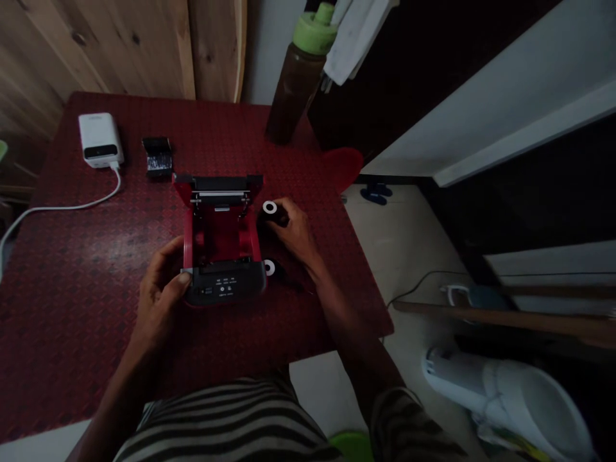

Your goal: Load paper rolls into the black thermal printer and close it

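Boxy red-and-black device (222, 247), lid (219, 182) raised, on patterned red counter (106, 256), white panel lettering (224, 288) too small to read, left hand (160, 287) clasping its near left corner, right hand (293, 232) holding white-ringed black roll (274, 210) beside the device, 2nd roll (272, 268) nearer

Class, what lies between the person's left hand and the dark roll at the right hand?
The open red-and-black device lies between the left hand and the dark roll, in the head view.
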Motion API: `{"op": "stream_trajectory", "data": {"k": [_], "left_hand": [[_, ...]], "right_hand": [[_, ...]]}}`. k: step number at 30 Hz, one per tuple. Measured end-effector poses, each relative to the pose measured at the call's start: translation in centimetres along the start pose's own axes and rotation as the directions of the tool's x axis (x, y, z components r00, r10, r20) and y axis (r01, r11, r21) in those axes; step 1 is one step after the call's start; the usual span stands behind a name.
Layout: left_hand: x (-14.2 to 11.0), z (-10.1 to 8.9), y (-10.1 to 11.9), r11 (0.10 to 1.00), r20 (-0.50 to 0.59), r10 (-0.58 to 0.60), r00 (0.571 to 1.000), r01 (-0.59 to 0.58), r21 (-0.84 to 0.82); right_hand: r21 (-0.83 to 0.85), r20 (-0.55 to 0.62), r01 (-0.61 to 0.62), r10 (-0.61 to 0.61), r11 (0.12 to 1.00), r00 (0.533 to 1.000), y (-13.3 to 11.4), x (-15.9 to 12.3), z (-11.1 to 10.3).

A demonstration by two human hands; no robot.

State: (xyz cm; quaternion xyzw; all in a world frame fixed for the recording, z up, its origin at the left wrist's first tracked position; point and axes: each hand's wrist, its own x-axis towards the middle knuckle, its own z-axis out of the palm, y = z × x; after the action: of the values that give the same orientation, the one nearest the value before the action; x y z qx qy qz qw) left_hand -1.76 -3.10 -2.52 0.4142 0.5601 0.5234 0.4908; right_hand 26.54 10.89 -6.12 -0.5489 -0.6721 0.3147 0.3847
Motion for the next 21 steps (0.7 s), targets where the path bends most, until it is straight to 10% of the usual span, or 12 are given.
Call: {"op": "stream_trajectory", "data": {"k": [7, 12, 21], "left_hand": [[-0.3, 0.3, 0.6, 0.999, 0.022, -0.036, 0.999, 0.036, -0.008], [-0.4, 0.4, 0.6, 0.999, 0.029, -0.022, 0.999, 0.023, -0.027], [-0.3, 0.6, 1.1, 0.998, 0.087, 0.036, 0.996, -0.032, -0.045]], "right_hand": [[0.114, -0.07, -0.012, 0.02, 0.993, 0.997, -2.8, -1.1, -3.3], [0.158, 0.174, 0.014, -0.042, 0.987, 0.984, -9.7, -3.1, -6.6], [-0.384, 0.529, 0.462, -0.219, 0.8, 0.82, -15.8, -3.1, -0.3]]}}
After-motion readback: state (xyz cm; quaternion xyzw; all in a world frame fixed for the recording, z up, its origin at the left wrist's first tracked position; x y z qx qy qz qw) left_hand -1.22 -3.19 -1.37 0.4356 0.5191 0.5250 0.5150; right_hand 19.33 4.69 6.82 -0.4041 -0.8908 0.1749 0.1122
